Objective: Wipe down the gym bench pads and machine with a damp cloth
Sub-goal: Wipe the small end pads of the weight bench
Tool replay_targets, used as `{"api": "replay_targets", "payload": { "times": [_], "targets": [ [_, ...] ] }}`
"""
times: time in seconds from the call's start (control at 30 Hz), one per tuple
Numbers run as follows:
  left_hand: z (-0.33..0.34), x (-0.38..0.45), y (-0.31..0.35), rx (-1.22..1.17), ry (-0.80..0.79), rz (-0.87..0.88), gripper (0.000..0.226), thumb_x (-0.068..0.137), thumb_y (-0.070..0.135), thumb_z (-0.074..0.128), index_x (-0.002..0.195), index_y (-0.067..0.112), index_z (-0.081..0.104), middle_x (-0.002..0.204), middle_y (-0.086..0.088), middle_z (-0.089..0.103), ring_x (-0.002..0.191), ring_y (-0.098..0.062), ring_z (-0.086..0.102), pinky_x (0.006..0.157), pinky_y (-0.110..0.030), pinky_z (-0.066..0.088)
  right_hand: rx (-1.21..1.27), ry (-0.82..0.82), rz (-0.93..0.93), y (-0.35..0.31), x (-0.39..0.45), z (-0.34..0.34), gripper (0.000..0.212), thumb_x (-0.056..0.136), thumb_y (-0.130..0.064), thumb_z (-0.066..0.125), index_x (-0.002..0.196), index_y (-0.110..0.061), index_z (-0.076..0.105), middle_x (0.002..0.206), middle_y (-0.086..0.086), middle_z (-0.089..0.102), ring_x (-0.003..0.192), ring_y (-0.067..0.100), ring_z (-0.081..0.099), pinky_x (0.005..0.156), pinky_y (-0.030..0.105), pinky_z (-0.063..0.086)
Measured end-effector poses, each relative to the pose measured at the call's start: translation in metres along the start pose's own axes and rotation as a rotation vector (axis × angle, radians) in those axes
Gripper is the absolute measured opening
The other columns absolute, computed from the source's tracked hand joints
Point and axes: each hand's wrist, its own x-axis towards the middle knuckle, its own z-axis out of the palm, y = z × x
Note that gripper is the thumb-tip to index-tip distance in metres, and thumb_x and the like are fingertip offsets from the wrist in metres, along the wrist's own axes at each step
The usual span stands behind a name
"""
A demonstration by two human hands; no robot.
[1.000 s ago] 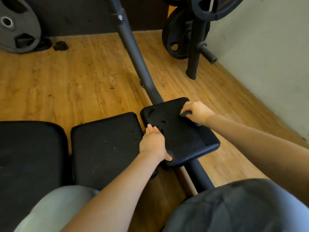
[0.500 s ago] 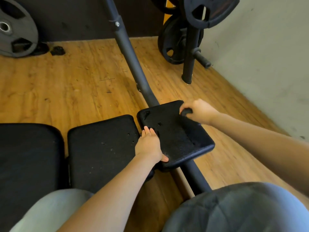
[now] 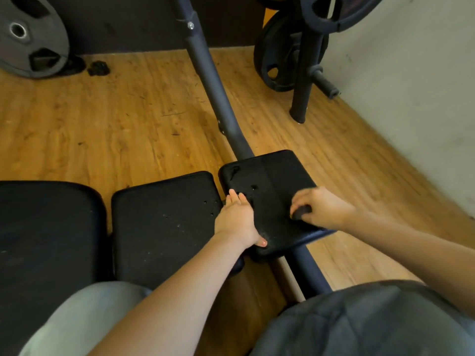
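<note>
We record both our arms extended forward and down, bare to the elbow. Our left hand (image 3: 237, 220) lies flat, palm down, fingers straight and together pointing away from us, thumb (image 3: 262, 243) tucked toward our body. Our right hand (image 3: 320, 210) is motion-blurred, knuckles up, fingers curled around a small dark wad (image 3: 301, 211). The two hands are near each other, not touching.
</note>
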Motion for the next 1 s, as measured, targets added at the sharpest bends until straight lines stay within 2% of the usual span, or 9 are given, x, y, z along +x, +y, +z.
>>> {"api": "replay_targets", "payload": {
  "times": [0.1, 0.17, 0.23, 0.37, 0.5, 0.63, 0.87, 0.93, 1.0],
  "targets": [
    [0.000, -0.001, 0.001, -0.001, 0.005, -0.008, 0.124, 0.072, 0.046, 0.078, 0.150, 0.004, -0.009, 0.157, -0.015, -0.015, 0.147, -0.026, 0.000, 0.111, -0.039, 0.031, -0.093, -0.095, 0.030, 0.003, -0.033, 0.006, 0.025, 0.085, -0.009, 0.060, 0.103, -0.024, 0.068, 0.109, -0.014, 0.052, 0.098, 0.004, 0.050, 0.093, 0.024, 0.043],
    [0.000, -0.002, 0.001, -0.019, 0.003, -0.008, 0.124, 0.072, 0.046, 0.078, 0.150, 0.004, -0.010, 0.157, -0.014, -0.016, 0.147, -0.026, -0.001, 0.113, -0.039, 0.030, -0.141, -0.144, 0.036, -0.002, -0.027, -0.002, 0.025, 0.085, -0.010, 0.059, 0.103, -0.023, 0.068, 0.107, -0.011, 0.054, 0.099, 0.008, 0.053, 0.091, 0.026, 0.045],
    [0.000, -0.003, 0.000, -0.034, 0.007, -0.003, 0.124, 0.073, 0.045, 0.078, 0.150, 0.005, -0.010, 0.158, -0.013, -0.016, 0.147, -0.025, -0.002, 0.114, -0.039, 0.028, -0.108, -0.058, 0.033, -0.009, -0.011, -0.014, 0.023, 0.083, -0.008, 0.059, 0.100, -0.021, 0.069, 0.102, -0.009, 0.056, 0.099, 0.013, 0.057, 0.088, 0.029, 0.046],
    [0.001, -0.003, -0.003, -0.039, 0.016, 0.023, 0.125, 0.071, 0.046, 0.079, 0.150, 0.003, -0.008, 0.158, -0.015, -0.013, 0.147, -0.026, -0.001, 0.115, -0.038, 0.024, -0.075, 0.267, 0.113, -0.023, 0.050, -0.043, 0.022, 0.087, -0.007, 0.056, 0.102, -0.017, 0.068, 0.105, -0.002, 0.059, 0.093, 0.014, 0.055, 0.075, 0.025, 0.044],
    [-0.001, -0.001, -0.002, -0.016, 0.005, 0.037, 0.125, 0.070, 0.048, 0.078, 0.149, 0.002, -0.007, 0.157, -0.018, -0.012, 0.146, -0.029, 0.001, 0.114, -0.039, 0.025, -0.130, 0.262, 0.133, -0.032, 0.117, -0.045, 0.025, 0.090, -0.018, 0.059, 0.114, -0.015, 0.066, 0.117, 0.005, 0.062, 0.105, 0.022, 0.057, 0.082, 0.029, 0.043],
    [-0.001, 0.001, -0.001, -0.007, 0.007, 0.034, 0.125, 0.071, 0.048, 0.078, 0.149, 0.001, -0.008, 0.157, -0.019, -0.013, 0.146, -0.029, -0.001, 0.115, -0.038, 0.023, -0.047, 0.342, 0.145, -0.029, 0.123, -0.027, 0.025, 0.092, -0.013, 0.057, 0.114, -0.011, 0.066, 0.119, 0.007, 0.060, 0.112, 0.024, 0.054, 0.092, 0.030, 0.041],
    [0.000, 0.000, -0.001, -0.021, 0.007, 0.015, 0.125, 0.071, 0.046, 0.079, 0.149, 0.002, -0.008, 0.157, -0.017, -0.014, 0.147, -0.028, -0.001, 0.115, -0.040, 0.025, -0.035, 0.213, -0.068, -0.011, 0.036, 0.002, 0.017, 0.086, -0.006, 0.062, 0.099, -0.007, 0.072, 0.107, 0.008, 0.062, 0.106, 0.023, 0.053, 0.097, 0.025, 0.037],
    [0.000, -0.001, -0.001, -0.021, 0.006, 0.014, 0.124, 0.072, 0.046, 0.078, 0.149, 0.003, -0.009, 0.157, -0.016, -0.014, 0.147, -0.027, -0.001, 0.114, -0.040, 0.025, -0.057, 0.147, -0.099, -0.006, -0.003, 0.012, 0.018, 0.086, -0.006, 0.062, 0.100, -0.010, 0.072, 0.107, 0.004, 0.061, 0.104, 0.018, 0.052, 0.093, 0.018, 0.034],
    [0.000, -0.002, 0.000, -0.026, 0.010, 0.011, 0.123, 0.073, 0.046, 0.078, 0.150, 0.003, -0.009, 0.157, -0.015, -0.014, 0.147, -0.027, -0.002, 0.113, -0.040, 0.025, -0.089, 0.091, -0.097, -0.001, -0.023, 0.016, 0.021, 0.087, -0.009, 0.061, 0.105, -0.014, 0.070, 0.111, 0.000, 0.057, 0.107, 0.013, 0.049, 0.093, 0.018, 0.034]
  ]
}}
